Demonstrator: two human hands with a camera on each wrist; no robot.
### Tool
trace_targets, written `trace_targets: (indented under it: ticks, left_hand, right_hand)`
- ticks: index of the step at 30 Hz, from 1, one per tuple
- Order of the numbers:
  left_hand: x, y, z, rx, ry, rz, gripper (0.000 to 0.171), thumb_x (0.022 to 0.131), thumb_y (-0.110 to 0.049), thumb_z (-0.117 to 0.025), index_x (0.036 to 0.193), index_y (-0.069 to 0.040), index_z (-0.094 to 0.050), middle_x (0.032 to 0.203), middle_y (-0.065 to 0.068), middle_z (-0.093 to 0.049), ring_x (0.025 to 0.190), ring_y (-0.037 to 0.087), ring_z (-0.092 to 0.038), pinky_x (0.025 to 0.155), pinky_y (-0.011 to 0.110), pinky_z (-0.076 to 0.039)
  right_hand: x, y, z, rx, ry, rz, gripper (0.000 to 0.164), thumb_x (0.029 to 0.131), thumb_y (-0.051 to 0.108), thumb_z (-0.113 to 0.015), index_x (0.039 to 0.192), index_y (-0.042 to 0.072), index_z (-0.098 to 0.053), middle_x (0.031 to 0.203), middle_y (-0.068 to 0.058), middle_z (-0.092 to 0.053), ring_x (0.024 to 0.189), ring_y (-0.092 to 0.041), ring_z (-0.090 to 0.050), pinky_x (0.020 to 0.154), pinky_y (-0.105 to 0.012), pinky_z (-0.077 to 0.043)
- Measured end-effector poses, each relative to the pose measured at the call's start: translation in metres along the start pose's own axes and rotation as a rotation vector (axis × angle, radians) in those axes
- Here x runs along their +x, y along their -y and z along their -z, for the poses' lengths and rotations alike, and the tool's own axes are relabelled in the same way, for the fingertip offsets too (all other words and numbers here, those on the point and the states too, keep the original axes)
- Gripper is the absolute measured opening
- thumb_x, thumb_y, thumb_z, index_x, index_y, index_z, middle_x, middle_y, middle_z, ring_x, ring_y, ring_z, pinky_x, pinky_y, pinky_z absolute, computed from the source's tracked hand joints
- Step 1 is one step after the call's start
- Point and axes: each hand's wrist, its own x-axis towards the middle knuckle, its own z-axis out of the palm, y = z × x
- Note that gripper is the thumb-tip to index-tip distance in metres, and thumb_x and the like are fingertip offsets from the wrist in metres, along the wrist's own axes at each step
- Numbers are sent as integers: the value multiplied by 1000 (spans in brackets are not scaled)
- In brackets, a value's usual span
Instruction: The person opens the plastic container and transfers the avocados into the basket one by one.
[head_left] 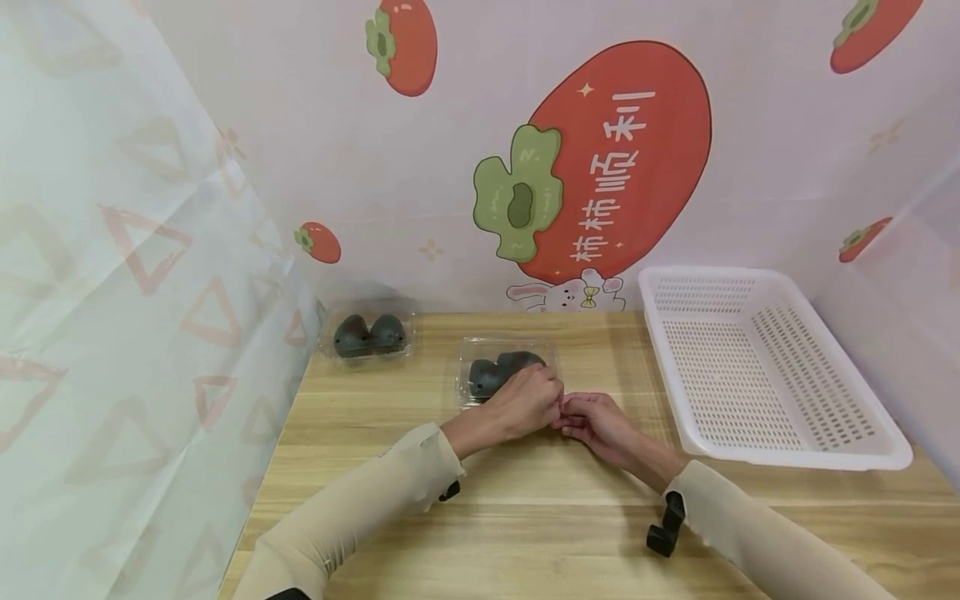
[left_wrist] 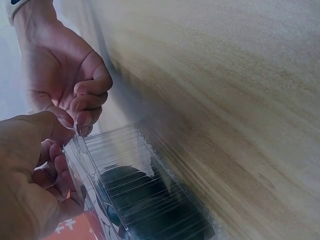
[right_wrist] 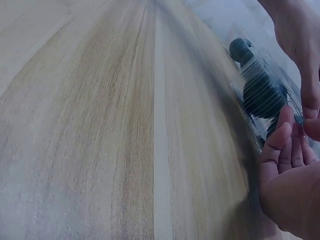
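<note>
A clear plastic clamshell box (head_left: 467,350) holding dark, rounded avocado-like fruit (head_left: 495,375) sits on the table in front of me. My left hand (head_left: 525,402) is at its near right corner, thumb and fingers pinching the rim. From the right, my right hand (head_left: 602,423) meets it there, its curled fingertips at the same corner. Seen from the left wrist, the left hand (left_wrist: 25,175) and right hand (left_wrist: 70,75) come together at the edge of the ribbed box (left_wrist: 120,137). The right wrist view has the right hand (right_wrist: 290,185) beside the box, palm up.
A second clear box (head_left: 409,321) with similar dark fruit (head_left: 371,335) stands at the back left, by the wall covering. To the right is a white perforated plastic basket (head_left: 678,408). Printed sheets (head_left: 420,167) close in the back and sides of the wooden table (head_left: 517,533).
</note>
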Motion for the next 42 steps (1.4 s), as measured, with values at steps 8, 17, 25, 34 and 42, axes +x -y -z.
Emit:
trace_targets:
  ticks: [8, 17, 25, 34, 42]
  left_hand:
    - [1, 1, 3, -24, -10, -3, 8, 95, -12, -76, 87, -11, -78, 89, -2, -69, 86, 14, -64, 81, 23, -53]
    - [4, 2, 10, -91, -48, -3, 8, 95, -10, -76, 86, -11, -77, 89, -2, -70, 86, 12, -63, 83, 23, -52]
    - [2, 0, 10, -79, -38, 18, 7, 93, -9, -76, 87, -11, -79, 91, -3, -70, 89, 12, -64, 84, 22, -53]
    - [-3, -2, 6, -33, -72, -2, 9, 90, -11, -80, 83, -14, -81, 86, -5, -67, 84, 11, -60, 73, 18, -51]
    - [-6, -2, 6, -24, -98, -30, 7, 94, -16, -81, 88, -14, -84, 89, -5, -68, 84, 10, -59, 74, 17, -50]
  right_hand:
    - [2, -4, 2, -5, 1, 9, 32, 106, 1, -50, 92, 12, -76, 86, 0, -76, 81, -10, -71, 75, -22, -57]
    - [0, -2, 6, 2, 34, 4, 31, 107, 4, -50, 100, 12, -79, 93, -1, -78, 86, -10, -72, 77, -22, -57]
    - [0, 1, 6, -6, 52, -16, 30, 107, 3, -51, 99, 11, -78, 91, -1, -77, 85, -10, -73, 76, -22, -58]
    - [-1, 2, 6, -31, 53, -23, 24, 108, 4, -53, 104, 9, -76, 98, -2, -78, 88, -11, -74, 79, -22, -59]
    - [-5, 8, 9, -126, 70, -10, 24, 108, 1, -50, 111, 2, -74, 102, -5, -78, 92, -13, -74, 82, -24, -59]
